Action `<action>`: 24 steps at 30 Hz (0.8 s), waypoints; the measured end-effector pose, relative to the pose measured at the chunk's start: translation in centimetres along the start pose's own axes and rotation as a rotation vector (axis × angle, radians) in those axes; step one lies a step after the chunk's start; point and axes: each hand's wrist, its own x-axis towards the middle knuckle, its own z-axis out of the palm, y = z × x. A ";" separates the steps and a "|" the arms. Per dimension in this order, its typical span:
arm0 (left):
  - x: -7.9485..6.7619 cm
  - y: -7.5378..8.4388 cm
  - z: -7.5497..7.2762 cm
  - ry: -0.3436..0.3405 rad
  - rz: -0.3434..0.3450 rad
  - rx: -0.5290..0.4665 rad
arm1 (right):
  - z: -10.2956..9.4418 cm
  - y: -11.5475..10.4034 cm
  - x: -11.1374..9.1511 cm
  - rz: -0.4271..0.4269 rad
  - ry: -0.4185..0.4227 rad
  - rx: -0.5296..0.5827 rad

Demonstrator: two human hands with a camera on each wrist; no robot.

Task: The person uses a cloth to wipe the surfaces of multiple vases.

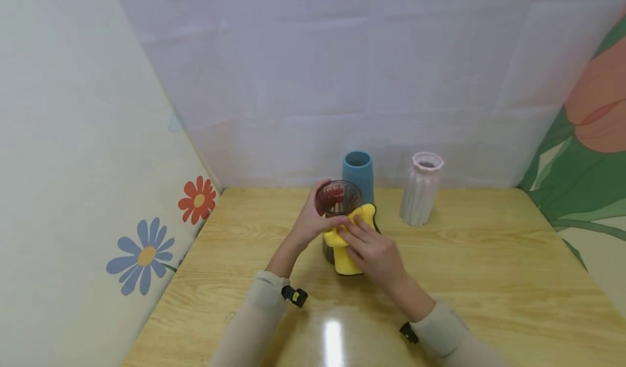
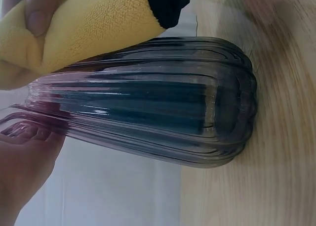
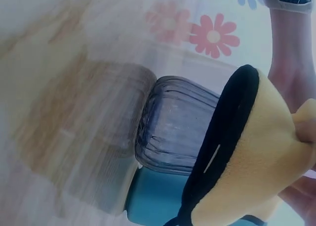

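**Smoky ribbed glass vase (image 2: 148, 107) gripped, fuzzy yellow cloth (image 2: 103, 35) against it**

It stands on the wood-grain surface (image 1: 479, 269), the left hand (image 1: 311, 220) clamped round its upper part, presumably to steady it while the right hand (image 1: 374, 253) presses the cloth; whether that hand also pinches, I cannot tell. A smooth blue vase (image 1: 365, 186) stands behind; a pale-pink fluted vase (image 1: 419, 198) is apart, rightward.

Yellow cloth (image 1: 349, 255) against glass vase (image 2: 148, 107)
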 end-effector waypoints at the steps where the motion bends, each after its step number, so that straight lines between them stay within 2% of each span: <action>1: 0.1 0.0 0.0 0.002 -0.003 0.003 | 0.0 -0.1 0.0 0.005 -0.005 0.000; 10: 0.4 -0.4 0.0 0.023 -0.009 0.026 | -0.1 -0.8 -0.4 0.023 -0.043 -0.004; 19: 0.2 -0.3 -0.1 0.015 -0.011 0.001 | -0.2 -1.3 -1.0 0.073 -0.130 0.008; 24: 0.2 -0.3 -0.1 0.030 0.005 0.028 | 0.0 -1.5 -1.3 0.091 -0.171 0.005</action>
